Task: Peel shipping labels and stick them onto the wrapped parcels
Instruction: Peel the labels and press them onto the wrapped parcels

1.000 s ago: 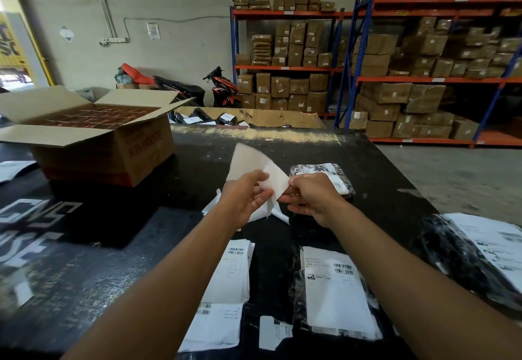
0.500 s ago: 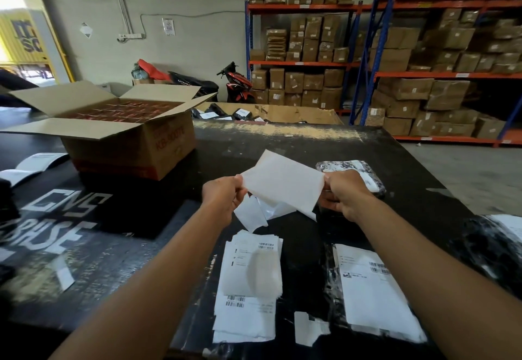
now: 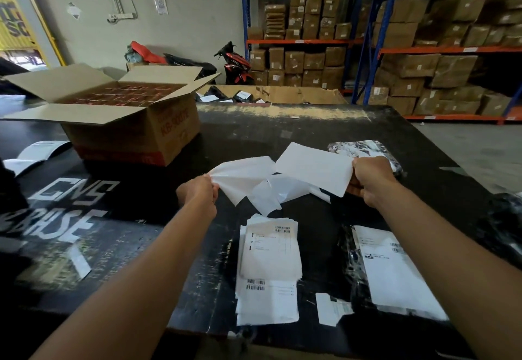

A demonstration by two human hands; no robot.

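Observation:
My right hand (image 3: 370,180) pinches a white shipping label (image 3: 313,167) by its right edge, blank side toward me. My left hand (image 3: 197,192) grips the crumpled backing sheet (image 3: 241,176), now pulled apart from the label. Both are held above the black table (image 3: 282,131). A wrapped parcel (image 3: 364,148) lies just behind my right hand. A stack of printed labels (image 3: 268,255) rests between my forearms. Another wrapped parcel with a label on it (image 3: 389,269) lies under my right forearm.
An open cardboard box (image 3: 135,122) full of red packs stands at the left. Discarded backing sheets (image 3: 271,193) lie under my hands. A dark wrapped bundle (image 3: 502,218) sits at the right edge. Shelves of cartons (image 3: 409,43) and a bin of parcels (image 3: 271,95) stand beyond the table.
My hands have moved apart. The label and its backing, together a second ago, are now separated, backing left and label right. The view has tilted slightly down and right.

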